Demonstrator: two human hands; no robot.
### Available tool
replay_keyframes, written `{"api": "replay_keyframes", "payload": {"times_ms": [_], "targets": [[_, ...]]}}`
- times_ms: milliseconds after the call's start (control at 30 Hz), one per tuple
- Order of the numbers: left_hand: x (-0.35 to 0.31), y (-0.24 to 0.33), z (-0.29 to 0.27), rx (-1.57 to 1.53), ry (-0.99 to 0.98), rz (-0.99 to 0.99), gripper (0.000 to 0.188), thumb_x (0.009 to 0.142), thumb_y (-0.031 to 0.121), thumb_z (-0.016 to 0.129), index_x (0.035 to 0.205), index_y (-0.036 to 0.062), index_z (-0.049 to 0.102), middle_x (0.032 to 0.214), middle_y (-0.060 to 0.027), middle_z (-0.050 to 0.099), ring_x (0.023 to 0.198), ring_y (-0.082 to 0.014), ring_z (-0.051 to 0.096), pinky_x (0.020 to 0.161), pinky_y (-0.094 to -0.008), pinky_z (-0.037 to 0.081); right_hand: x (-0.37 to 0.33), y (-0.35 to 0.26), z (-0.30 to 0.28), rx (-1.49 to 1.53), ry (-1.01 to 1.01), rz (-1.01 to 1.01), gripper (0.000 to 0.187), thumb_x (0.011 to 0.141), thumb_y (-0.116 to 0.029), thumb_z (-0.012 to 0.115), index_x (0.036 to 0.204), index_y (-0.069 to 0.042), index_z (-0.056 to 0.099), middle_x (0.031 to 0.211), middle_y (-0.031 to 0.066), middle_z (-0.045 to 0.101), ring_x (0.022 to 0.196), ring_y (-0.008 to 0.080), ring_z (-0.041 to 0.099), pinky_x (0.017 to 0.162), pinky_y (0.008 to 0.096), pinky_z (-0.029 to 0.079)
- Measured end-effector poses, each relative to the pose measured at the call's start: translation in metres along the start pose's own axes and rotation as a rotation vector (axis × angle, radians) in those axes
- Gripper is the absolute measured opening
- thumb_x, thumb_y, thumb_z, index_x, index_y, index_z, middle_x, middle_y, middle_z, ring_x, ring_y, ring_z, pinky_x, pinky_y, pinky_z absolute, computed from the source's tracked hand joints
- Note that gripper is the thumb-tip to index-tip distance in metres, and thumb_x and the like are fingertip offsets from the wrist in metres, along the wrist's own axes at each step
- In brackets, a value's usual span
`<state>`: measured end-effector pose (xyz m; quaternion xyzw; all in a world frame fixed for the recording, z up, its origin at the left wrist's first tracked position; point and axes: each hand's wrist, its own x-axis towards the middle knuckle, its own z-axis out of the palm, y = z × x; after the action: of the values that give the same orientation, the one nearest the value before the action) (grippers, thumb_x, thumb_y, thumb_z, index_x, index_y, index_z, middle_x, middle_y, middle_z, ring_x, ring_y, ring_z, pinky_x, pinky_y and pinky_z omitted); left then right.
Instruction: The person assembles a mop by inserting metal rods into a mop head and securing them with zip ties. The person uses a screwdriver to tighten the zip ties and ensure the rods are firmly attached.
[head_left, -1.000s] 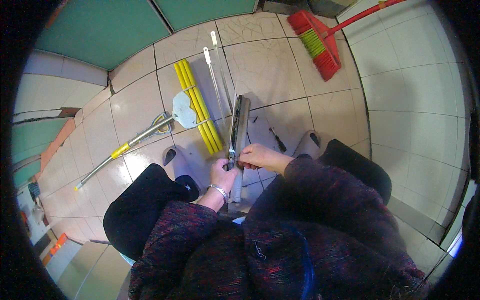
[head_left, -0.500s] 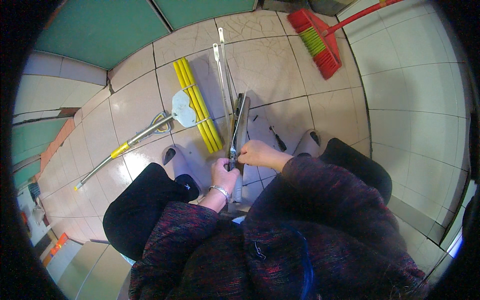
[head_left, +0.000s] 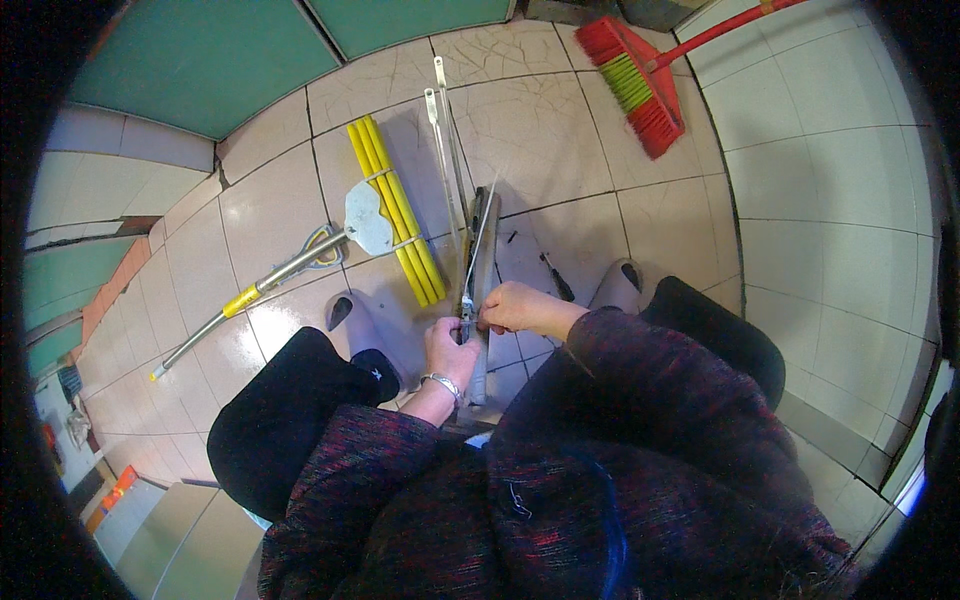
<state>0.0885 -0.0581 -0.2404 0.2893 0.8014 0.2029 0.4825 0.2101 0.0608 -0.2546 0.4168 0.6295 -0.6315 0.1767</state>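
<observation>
Between my feet lies a long, narrow grey-and-black assembly [head_left: 486,235] with a small metal bracket [head_left: 467,303] at its near part. My left hand [head_left: 450,350], with a silver bracelet at its wrist, is closed around the assembly just below the bracket. My right hand [head_left: 514,307] pinches at the bracket's right side; whatever lies between its fingertips is hidden or too small to make out. Two thin metal rods [head_left: 446,150] with flattened, holed ends stretch away from the assembly. A screwdriver with a dark handle [head_left: 562,286] lies on the floor to the right of my right hand.
A mop head of yellow rollers [head_left: 392,210] lies left of the rods, beside a pale blue plate [head_left: 369,217] on a silver-and-yellow pole [head_left: 245,298]. At the far right a red broom [head_left: 645,88] rests by the tiled wall [head_left: 820,170]. Green cabinet doors [head_left: 200,70] stand at the back.
My right hand has shifted very slightly, its fingers still pinched by the bracket. The far ends of the rods have moved a touch to the left. My left hand keeps its grip.
</observation>
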Motion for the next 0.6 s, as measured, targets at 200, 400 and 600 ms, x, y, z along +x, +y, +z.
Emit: {"api": "replay_keyframes", "payload": {"times_ms": [200, 400, 600], "targets": [[0.0, -0.004, 0.002, 0.024, 0.013, 0.011, 0.041, 0.063, 0.013, 0.065, 0.101, -0.0008, 0.055, 0.102, -0.0201, 0.051, 0.098, -0.0331, 0.049, 0.088, -0.0378, 0.039, -0.001, -0.002, 0.007, 0.098, -0.009, -0.018, 0.018, 0.076, -0.019, 0.059, 0.071, -0.003, 0.066, 0.059, 0.0048, 0.061, 0.052, 0.012, 0.054, 0.048, 0.0266, 0.042], [-0.001, -0.004, 0.005, -0.018, 0.029, -0.003, 0.043, 0.064, 0.013, 0.065, 0.103, -0.0008, 0.054, 0.103, -0.0201, 0.05, 0.099, -0.0331, 0.048, 0.09, -0.0373, 0.039, -0.006, -0.007, 0.001, -0.033, 0.014, 0.019, 0.02, 0.075, -0.02, 0.056, 0.069, -0.003, 0.066, 0.058, 0.0075, 0.061, 0.054, 0.0175, 0.058, 0.052, 0.0308, 0.045], [-0.006, 0.002, 0.001, 0.081, 0.072, 0.045, 0.044, 0.065, 0.012, 0.065, 0.105, -0.0035, 0.056, 0.1, -0.02, 0.059, 0.094, -0.0307, 0.057, 0.084, -0.0358, 0.044, -0.006, -0.005, 0.01, -0.049, 0.082, -0.034, 0.024, 0.073, -0.022, 0.053, 0.066, -0.003, 0.066, 0.06, 0.0141, 0.061, 0.058, 0.0253, 0.062, 0.057, 0.0371, 0.048]]}}
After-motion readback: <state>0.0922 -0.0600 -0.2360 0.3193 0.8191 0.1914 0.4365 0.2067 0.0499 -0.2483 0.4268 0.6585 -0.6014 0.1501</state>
